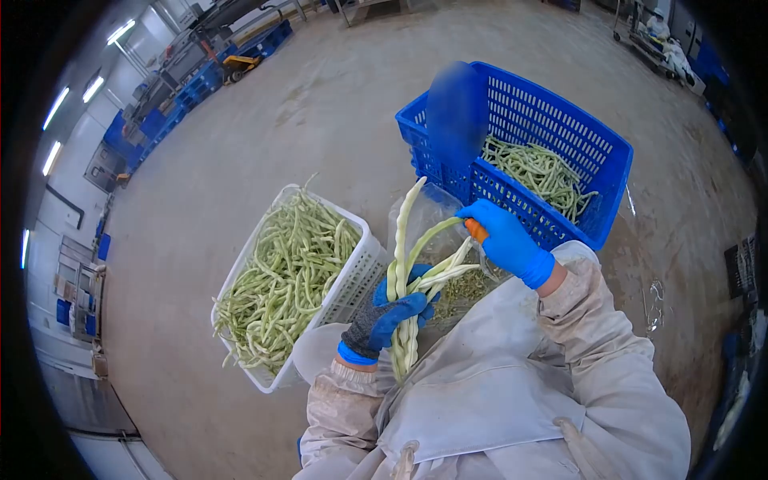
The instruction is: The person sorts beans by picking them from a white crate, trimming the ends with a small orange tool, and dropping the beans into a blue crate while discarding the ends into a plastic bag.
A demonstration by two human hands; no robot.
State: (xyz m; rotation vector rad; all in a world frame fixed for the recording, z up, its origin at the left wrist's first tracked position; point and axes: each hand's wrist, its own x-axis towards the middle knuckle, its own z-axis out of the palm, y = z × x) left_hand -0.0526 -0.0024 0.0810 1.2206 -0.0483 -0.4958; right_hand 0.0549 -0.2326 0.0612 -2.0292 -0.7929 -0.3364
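Note:
My left hand (pixel 392 318), in a blue and grey glove, is closed around a bunch of long pale green beans (pixel 402 268) that stick out above and below the fist. My right hand (pixel 508 238), in a blue glove, is closed on a small tool with an orange handle (pixel 476 231); its blade or tip cannot be made out. The right fingertips are at the end of one curved bean from the bunch. Below the hands, a clear plastic-lined container (pixel 460 292) holds small green trimmings. To the left stands a white crate (pixel 352 292) heaped with green beans (pixel 290 268).
A blue slotted crate (pixel 552 104) with some green beans (pixel 544 176) stands ahead to the right; a blurred patch covers part of it. Blue pallets (pixel 200 84) and a yellow pallet jack (pixel 240 66) are far left. A light apron (pixel 480 400) covers my lap.

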